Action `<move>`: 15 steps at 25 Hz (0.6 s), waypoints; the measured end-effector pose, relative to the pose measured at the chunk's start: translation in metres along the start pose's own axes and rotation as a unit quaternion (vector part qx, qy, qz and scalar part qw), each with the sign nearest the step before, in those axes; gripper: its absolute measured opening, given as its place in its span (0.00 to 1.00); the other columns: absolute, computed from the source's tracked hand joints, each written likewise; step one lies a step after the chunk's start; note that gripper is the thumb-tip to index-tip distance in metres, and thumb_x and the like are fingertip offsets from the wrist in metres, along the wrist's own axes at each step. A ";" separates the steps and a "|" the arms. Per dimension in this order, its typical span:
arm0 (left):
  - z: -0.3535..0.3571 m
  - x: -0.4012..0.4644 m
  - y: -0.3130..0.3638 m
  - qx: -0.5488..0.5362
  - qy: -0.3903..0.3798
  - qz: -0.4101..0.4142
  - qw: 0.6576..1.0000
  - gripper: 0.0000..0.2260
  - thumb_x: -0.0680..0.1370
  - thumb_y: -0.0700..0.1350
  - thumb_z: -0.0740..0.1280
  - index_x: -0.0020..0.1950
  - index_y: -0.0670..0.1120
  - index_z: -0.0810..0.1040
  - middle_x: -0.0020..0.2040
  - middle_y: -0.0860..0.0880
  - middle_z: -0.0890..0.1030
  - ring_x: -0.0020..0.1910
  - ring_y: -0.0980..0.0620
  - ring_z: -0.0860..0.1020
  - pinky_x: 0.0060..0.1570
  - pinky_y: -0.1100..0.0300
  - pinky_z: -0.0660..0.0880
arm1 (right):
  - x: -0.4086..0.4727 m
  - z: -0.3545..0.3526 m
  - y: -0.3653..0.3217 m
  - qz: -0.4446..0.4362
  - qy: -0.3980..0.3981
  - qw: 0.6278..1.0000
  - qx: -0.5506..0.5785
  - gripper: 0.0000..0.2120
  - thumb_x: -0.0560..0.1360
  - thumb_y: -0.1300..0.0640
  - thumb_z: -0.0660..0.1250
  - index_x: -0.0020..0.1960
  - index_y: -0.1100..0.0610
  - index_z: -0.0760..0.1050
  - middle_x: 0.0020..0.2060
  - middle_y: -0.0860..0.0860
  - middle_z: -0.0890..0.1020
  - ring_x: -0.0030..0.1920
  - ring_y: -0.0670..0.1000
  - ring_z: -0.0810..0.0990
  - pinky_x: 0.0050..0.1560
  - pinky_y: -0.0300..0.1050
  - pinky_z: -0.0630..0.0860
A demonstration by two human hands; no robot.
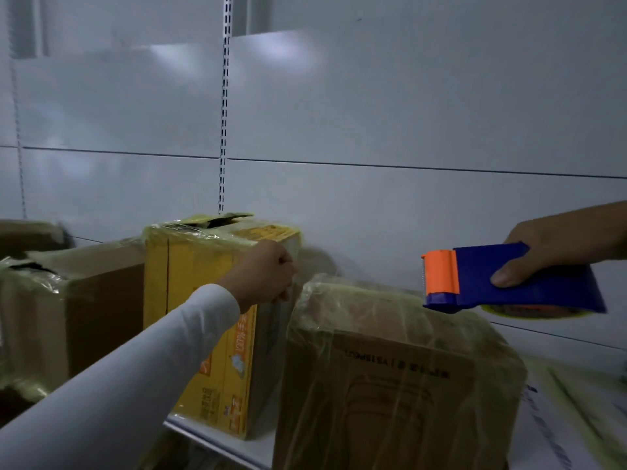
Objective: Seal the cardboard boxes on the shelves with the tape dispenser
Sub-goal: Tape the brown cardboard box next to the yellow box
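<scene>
A tall yellow cardboard box [190, 300] stands on the shelf at centre left, its top wrapped in clear tape with one flap torn open. My left hand [268, 276] grips its upper right edge, fingers curled around the corner. My right hand [556, 252] holds a blue tape dispenser [529, 283] with an orange cutter end, in the air above and to the right of a brown tape-wrapped box [390, 378]. A roll of tape shows under the dispenser. A brown box [68, 310] stands left of the yellow one.
A white shelf edge [217, 442] runs under the boxes. Behind them a white back panel rises with a slotted upright [223, 130]. A flat white printed box [576, 412] lies at the lower right. Another brown box [30, 232] sits at the far left.
</scene>
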State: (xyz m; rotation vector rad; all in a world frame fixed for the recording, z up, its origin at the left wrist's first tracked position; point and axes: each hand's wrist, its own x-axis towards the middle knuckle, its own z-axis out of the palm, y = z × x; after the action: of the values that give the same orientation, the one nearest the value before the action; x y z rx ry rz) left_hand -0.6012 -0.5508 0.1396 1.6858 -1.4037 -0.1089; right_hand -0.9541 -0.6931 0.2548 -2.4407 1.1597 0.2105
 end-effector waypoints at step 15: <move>0.046 0.003 -0.042 -0.065 0.008 -0.058 0.996 0.13 0.79 0.43 0.64 0.37 0.41 0.79 0.33 0.43 0.81 0.25 0.58 0.76 0.23 0.69 0.70 | 0.045 0.001 0.016 0.018 -0.051 0.998 -0.010 0.27 0.69 0.32 0.71 0.53 0.55 0.83 0.49 0.57 0.86 0.46 0.56 0.86 0.46 0.44 0.79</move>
State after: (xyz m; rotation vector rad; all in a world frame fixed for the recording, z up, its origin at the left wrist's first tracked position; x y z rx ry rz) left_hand -0.5957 -0.5817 0.0862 1.6569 -1.2586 -0.2462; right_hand -0.9379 -0.7334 0.2351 -2.3974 1.1631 0.3543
